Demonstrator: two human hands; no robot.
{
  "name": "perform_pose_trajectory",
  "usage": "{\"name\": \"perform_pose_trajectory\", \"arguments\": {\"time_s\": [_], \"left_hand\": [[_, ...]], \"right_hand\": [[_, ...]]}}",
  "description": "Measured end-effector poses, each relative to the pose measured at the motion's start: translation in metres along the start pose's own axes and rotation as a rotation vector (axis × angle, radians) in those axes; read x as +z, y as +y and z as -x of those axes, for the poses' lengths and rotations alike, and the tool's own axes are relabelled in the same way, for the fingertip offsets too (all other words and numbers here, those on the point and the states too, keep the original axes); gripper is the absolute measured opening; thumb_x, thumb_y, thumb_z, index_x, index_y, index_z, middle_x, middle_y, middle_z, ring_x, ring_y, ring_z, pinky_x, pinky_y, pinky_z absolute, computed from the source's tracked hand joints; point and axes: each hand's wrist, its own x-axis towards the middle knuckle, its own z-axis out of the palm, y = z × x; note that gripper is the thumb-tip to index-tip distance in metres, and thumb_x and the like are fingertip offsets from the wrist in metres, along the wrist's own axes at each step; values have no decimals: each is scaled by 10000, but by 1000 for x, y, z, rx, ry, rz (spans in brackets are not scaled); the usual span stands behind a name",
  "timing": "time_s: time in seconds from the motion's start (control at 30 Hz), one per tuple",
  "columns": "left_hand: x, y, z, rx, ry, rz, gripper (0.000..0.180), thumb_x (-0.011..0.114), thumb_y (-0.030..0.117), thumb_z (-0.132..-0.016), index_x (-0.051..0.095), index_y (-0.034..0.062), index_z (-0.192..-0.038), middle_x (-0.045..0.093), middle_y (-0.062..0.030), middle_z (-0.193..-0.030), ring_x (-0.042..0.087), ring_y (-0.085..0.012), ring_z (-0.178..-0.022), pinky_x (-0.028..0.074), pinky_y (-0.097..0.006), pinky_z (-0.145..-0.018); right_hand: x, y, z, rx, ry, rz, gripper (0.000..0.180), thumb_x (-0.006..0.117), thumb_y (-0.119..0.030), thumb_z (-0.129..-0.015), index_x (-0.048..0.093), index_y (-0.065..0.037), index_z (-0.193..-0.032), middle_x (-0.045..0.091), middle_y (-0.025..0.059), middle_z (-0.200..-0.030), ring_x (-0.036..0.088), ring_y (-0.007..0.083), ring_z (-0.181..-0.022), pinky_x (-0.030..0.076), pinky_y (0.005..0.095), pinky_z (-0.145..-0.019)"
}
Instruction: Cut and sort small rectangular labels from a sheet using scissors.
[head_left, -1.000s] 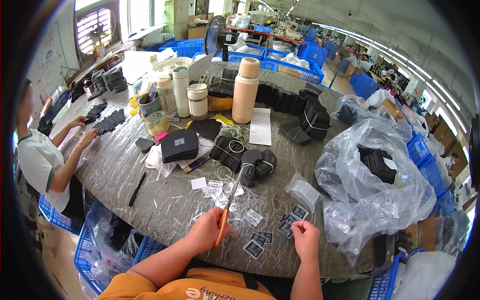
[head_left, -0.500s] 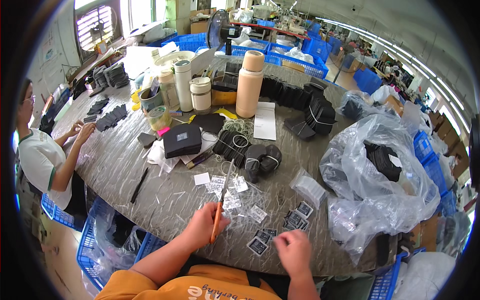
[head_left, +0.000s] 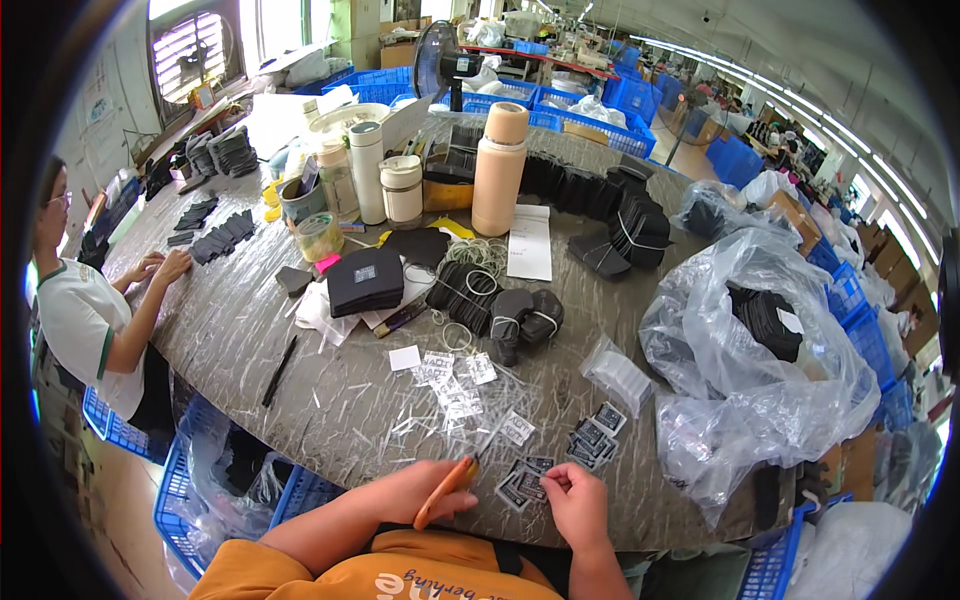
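Note:
My left hand [head_left: 428, 492] is closed round the orange handles of a pair of scissors [head_left: 443, 494], near the table's front edge. The scissors' blades point away and to the right, toward a white printed label [head_left: 515, 428]. With thumb and finger pinched together, my right hand [head_left: 580, 505] grips the edge of a small black label [head_left: 531, 486] on a little group of similar ones. Just beyond it lies a second pile of black labels [head_left: 592, 443]. White printed labels [head_left: 458, 400] and thin clear offcuts are scattered ahead of my left hand.
A big clear plastic bag [head_left: 765, 370] with black pieces fills the right side. Banded black stacks [head_left: 508, 318], a peach flask [head_left: 500, 170] and other containers stand farther back. A co-worker [head_left: 90, 320] handles dark strips at the left. Blue crates [head_left: 190, 520] flank the table.
My left hand has lowered toward the table's edge, and the scissors have tipped from upright to pointing right. My right hand has moved slightly left and now pinches a black label.

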Motion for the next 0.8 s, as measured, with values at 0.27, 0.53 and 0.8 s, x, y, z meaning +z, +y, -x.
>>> {"name": "perform_pose_trajectory", "arguments": {"time_s": [0.27,0.53,0.8], "left_hand": [[1,0,5,63,-283,-109,419,529,410,-870,556,-8,-872,616,-98,-695,592,-188,-636,456,-302,-564],[4,8,9,21,-318,-114,419,480,390,-896,513,-25,-848,604,-149,-707,595,-250,-652,447,-353,-590],[10,-1,3,94,-405,-93,457,477,435,-897,573,1,-791,552,-91,-629,517,-164,-572,401,-306,-518]], "right_hand": [[-7,-6,-1,-1,-8,98,116,659,-112,-743,614,-23,-804,611,106,-643,594,199,-564,456,290,-544],[-15,-11,-3,34,49,-114,107,653,-82,-777,574,-13,-753,574,37,-629,515,88,-523,400,232,-494],[-13,-15,-12,139,127,-584,78,620,-49,-823,560,-2,-807,533,-32,-671,456,14,-569,365,159,-510]]}}
